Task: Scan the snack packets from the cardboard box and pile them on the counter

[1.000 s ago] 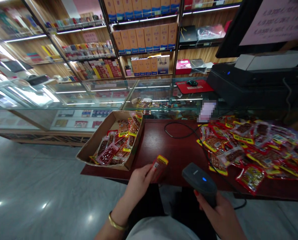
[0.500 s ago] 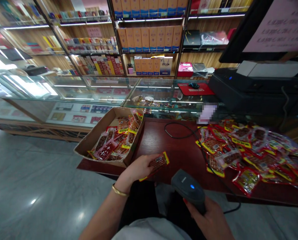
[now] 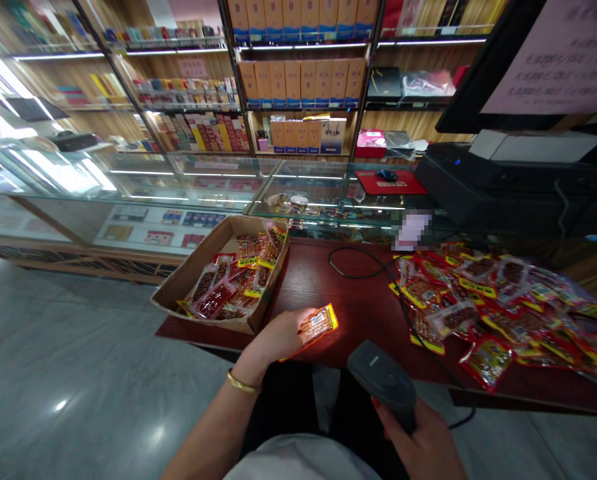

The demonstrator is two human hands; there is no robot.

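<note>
My left hand (image 3: 284,333) grips a snack packet (image 3: 319,324) with a yellow end and red edges, held just over the front of the dark red table. Light from the scanner falls on the packet. My right hand (image 3: 418,433) is wrapped round the grip of a black barcode scanner (image 3: 382,379), whose head faces the packet from a short distance. Left of my left hand stands a cardboard box (image 3: 178,293) with several similar packets (image 3: 213,298) inside. On the right, a big heap of packets (image 3: 513,320) covers the table.
A black cable (image 3: 358,275) loops over the table (image 3: 303,267). Behind are a glass display case (image 3: 323,180), a red mouse pad (image 3: 403,183) with a mouse (image 3: 387,175), and a blurred-out pinkish object (image 3: 412,230). A monitor (image 3: 543,73) and a black machine (image 3: 478,187) stand at the right.
The scanner's light has come on and brightens the packet; the blue light on top of the scanner no longer shows. Both hands keep their hold and have barely moved.
</note>
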